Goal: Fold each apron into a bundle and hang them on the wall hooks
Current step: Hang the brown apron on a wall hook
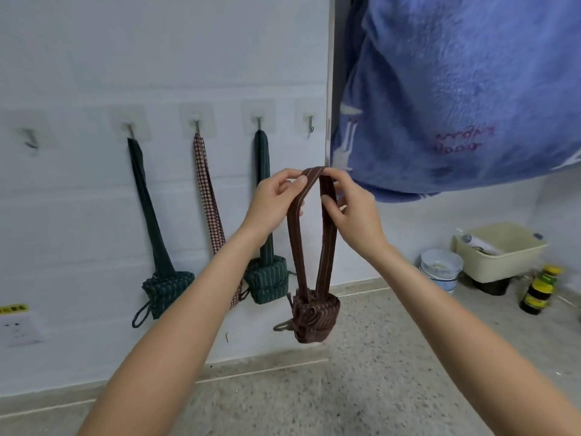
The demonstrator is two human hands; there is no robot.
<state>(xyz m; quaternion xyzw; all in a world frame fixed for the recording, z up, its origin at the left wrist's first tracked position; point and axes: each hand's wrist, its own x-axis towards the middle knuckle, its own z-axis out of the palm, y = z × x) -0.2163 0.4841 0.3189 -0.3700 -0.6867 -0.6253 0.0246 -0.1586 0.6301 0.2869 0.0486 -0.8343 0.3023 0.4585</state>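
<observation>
A brown striped apron bundle (315, 314) hangs in the air by its neck loop (295, 247). My left hand (276, 202) pinches the top left of the loop and my right hand (349, 209) pinches its top right, spreading it. The loop's top sits below an empty metal hook (311, 124) at the wall's right end. Three bundles hang on hooks to the left: a dark green one (166, 292), a red checked one (209, 196), partly hidden by my left arm, and a green striped one (267, 283). Another hook (31, 140) at far left is bare.
A blue fleece cloth (456, 96) hangs at upper right, just past the wall's corner edge (329, 89). On the floor at right stand a beige tub (503, 251), a white bucket (441, 269) and a dark bottle (539, 291). A wall socket (19, 328) sits low at left.
</observation>
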